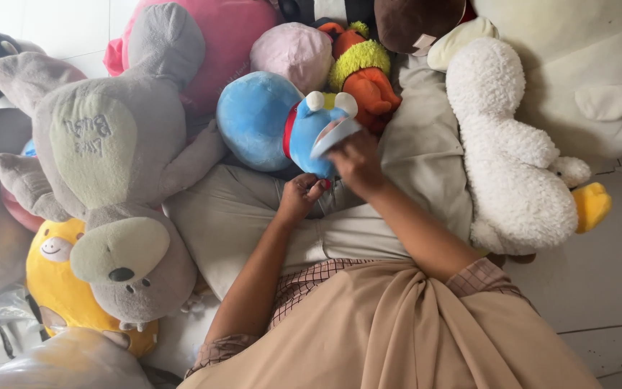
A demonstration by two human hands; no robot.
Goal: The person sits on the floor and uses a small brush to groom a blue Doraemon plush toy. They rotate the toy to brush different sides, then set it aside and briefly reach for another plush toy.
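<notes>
The round blue plush toy with a red collar (271, 122) lay on our lap, long axis running left to right, just beyond both hands. Our right hand (355, 163) gripped its white-muzzled head; our left hand (300, 196), fingers curled, touched its underside.

Beige drape, brown checked sleeves, pale trousers, red-painted nails on fingers (323, 184).

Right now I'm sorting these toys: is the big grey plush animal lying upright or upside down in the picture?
Upside down: the big grey plush animal has its head toward the bottom edge, feet toward the top.
</notes>
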